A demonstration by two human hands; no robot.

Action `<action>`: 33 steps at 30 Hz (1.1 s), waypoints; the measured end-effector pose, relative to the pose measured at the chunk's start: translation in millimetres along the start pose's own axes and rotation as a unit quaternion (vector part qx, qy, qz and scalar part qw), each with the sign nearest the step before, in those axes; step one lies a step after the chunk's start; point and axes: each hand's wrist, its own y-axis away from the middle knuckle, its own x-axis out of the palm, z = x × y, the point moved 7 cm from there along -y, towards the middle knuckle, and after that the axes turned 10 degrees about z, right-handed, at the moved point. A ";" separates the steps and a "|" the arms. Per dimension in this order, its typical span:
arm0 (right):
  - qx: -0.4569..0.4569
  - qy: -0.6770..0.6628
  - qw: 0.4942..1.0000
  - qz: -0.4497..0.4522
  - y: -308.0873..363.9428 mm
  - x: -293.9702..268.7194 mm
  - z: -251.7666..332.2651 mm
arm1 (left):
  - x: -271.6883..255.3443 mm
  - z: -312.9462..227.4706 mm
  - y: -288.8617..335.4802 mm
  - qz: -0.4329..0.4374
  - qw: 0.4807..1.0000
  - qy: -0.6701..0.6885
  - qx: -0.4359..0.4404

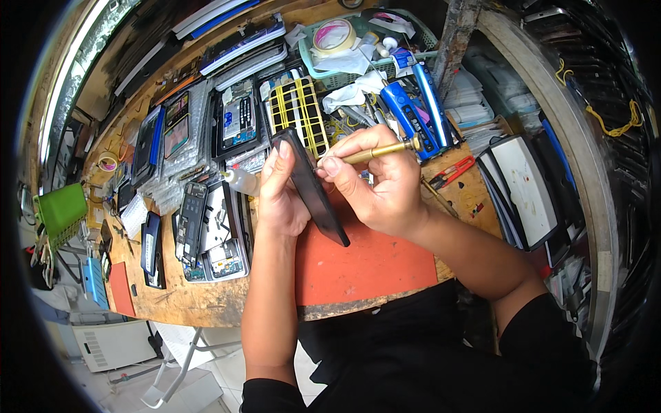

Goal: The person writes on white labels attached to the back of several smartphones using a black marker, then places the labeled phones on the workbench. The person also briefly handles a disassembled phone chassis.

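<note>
My left hand (279, 203) grips a dark, flat phone-like device (319, 199), thumb along its near face, and holds it tilted above an orange-red mat (365, 265). In my right hand (389, 189) is a slim brass-coloured screwdriver (379, 152), pinched between thumb and fingers. Its tip points at the device's right-hand edge; whether it touches is hidden by the fingertips. Just left of my left wrist, a small translucent bottle (241, 182) stands near opened phones (189, 224) and a tray with circuit boards (224, 261).
Red-handled pliers (452, 171) lie right of the mat. Behind my hands are a rack with yellow bands (297, 110), blue tools (407, 115) and a green basket (318, 65) holding a tape roll (334, 37). Opened tablets (236, 120) and bubble wrap (193, 155) crowd the left.
</note>
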 end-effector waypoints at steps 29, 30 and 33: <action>-0.103 0.153 0.982 0.036 -6.1 1.3 20.3 | -1.1 1.0 0.0 -0.031 0.999 -0.037 0.023; -0.104 0.159 0.981 0.034 -6.3 0.9 19.9 | -1.5 1.6 -0.4 -0.039 0.998 -0.041 0.018; -0.103 0.149 0.983 0.034 -7.0 0.8 18.0 | -0.2 1.4 -2.0 -0.025 0.999 -0.027 0.020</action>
